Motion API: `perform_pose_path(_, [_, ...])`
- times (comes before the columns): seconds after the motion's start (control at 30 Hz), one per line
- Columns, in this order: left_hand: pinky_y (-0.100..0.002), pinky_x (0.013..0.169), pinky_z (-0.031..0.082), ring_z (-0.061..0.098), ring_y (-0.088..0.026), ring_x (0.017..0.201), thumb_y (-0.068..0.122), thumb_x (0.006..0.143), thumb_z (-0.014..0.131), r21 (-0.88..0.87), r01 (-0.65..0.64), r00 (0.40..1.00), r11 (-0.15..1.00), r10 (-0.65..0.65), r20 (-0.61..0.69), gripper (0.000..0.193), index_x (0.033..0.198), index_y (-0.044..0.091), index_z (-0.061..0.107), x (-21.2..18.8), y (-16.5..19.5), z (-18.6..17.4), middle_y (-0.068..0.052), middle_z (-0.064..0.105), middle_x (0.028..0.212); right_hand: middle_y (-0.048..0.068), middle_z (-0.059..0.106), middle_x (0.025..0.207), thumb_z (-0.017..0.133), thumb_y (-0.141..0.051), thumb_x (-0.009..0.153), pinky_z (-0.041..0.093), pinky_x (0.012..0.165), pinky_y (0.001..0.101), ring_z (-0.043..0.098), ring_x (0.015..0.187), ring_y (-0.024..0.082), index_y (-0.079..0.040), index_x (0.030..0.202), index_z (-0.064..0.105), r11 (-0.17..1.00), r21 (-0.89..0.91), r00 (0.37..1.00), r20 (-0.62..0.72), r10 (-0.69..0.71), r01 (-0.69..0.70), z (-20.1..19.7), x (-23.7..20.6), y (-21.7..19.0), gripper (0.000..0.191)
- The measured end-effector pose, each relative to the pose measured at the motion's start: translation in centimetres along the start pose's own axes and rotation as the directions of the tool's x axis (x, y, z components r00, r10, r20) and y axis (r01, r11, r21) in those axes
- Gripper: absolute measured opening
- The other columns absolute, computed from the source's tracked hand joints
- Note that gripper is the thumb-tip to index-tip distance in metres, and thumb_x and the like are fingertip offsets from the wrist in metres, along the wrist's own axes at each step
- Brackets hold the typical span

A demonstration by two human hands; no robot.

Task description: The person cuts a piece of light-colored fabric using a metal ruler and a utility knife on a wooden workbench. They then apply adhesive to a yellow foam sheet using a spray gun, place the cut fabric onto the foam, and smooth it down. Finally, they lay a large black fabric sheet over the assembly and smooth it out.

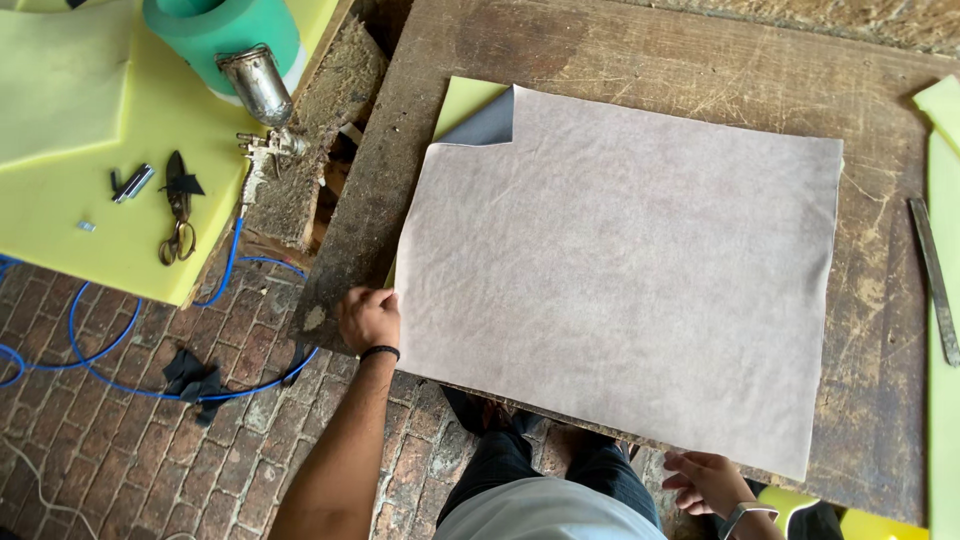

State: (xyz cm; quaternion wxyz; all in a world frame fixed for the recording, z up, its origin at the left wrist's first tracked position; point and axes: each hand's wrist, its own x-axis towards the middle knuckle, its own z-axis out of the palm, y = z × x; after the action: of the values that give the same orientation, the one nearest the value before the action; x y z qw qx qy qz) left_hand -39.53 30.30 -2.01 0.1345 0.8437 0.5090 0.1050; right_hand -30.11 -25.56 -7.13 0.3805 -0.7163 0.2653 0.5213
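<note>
A big sheet of pale grey-pink leathery material (pixel 625 280) lies flat across a worn, scratched wooden work table (pixel 640 55), filling the middle of the frame. Its upper left corner is folded over, and the dark grey underside shows there. A thin yellow-green foam sheet (pixel 462 100) peeks out from under that same corner. The left hand (pixel 368 318), with a black band on the wrist, is closed in a loose fist at the sheet's left edge, near the lower left corner, and seems to pinch the edge there. The right hand (pixel 708 480) is at the bottom of the frame, just under the sheet's lower right corner, with its fingers curled at the table's edge; you cannot tell if it holds the sheet. At the right edge of the frame a long flat metal ruler (pixel 934 280) lies on the table. In the upper left sits a thick yellow-green foam block (pixel 70 225) with old metal scissors (pixel 179 210) on it. A metal spray gun (pixel 262 110) lies beside it, and a blue hose (pixel 110 345) runs from it over the brick floor (pixel 120 450).
</note>
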Motion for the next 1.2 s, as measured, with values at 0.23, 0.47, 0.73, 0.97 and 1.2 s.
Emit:
perform_pose_path(0.23, [-0.036,0.078,0.06,0.075,-0.023,0.091,0.022,0.094,0.07,-0.517,-0.107,0.988,0.849,0.151,0.044,0.011,0.103,0.016,0.073,-5.7,10.9,3.4,-0.006,0.078,0.098,0.013,0.083,0.107,0.061,-0.026,0.097,0.064,0.068,0.0336,0.076,0.078,0.023,-0.01,0.127,0.07,0.88,-0.32,0.936,0.09,-0.341,0.352,-5.9,3.0,-7.2,0.035])
perform_pose_path(0.47, [-0.031,0.073,0.059,0.075,-0.016,0.082,0.022,0.091,0.076,-0.699,-0.078,0.955,0.711,0.253,0.151,0.015,0.1,0.011,0.075,-18.1,26.7,7.3,-0.007,0.078,0.092,0.016,0.078,0.114,0.06,-0.026,0.1,0.061,0.075,0.0355,0.075,0.089,0.024,-0.003,0.134,0.066,0.788,-0.169,0.803,0.211,-0.557,0.591,-11.4,5.3,-17.7,0.041])
perform_pose_path(0.73, [-0.031,0.079,0.059,0.073,-0.018,0.088,0.019,0.093,0.076,-0.757,0.214,0.874,0.617,0.224,0.43,0.016,0.103,0.007,0.072,-28.7,35.4,12.6,-0.008,0.078,0.095,0.014,0.07,0.124,0.05,-0.045,0.1,0.056,0.081,0.0367,0.071,0.1,0.024,-0.013,0.15,0.039,0.802,-0.017,0.77,0.294,-0.567,0.597,-12.8,3.6,-24.3,0.06])
perform_pose_path(0.97, [-0.031,0.091,0.058,0.074,-0.015,0.1,0.018,0.09,0.074,-0.695,0.276,0.782,0.664,0.265,0.564,0.018,0.106,0.009,0.075,-31.7,35.3,12.9,-0.005,0.079,0.107,0.006,0.066,0.105,0.069,-0.042,0.097,0.054,0.071,0.0344,0.064,0.085,0.016,-0.007,0.133,0.057,0.82,0.139,0.804,0.165,-0.572,0.555,-11.5,8.2,-29.3,0.052])
perform_pose_path(1.2, [-0.032,0.094,0.058,0.073,-0.016,0.103,0.015,0.099,0.06,-0.63,0.387,0.751,0.674,0.166,0.639,0.022,0.117,0.008,0.071,-32.4,35.1,12.5,-0.008,0.076,0.114,0.004,0.066,0.101,0.081,-0.028,0.09,0.045,0.058,0.0333,0.057,0.074,0.015,-0.01,0.122,0.061,0.794,0.185,0.791,0.106,-0.602,0.579,-12.1,10.0,-34.6,0.042])
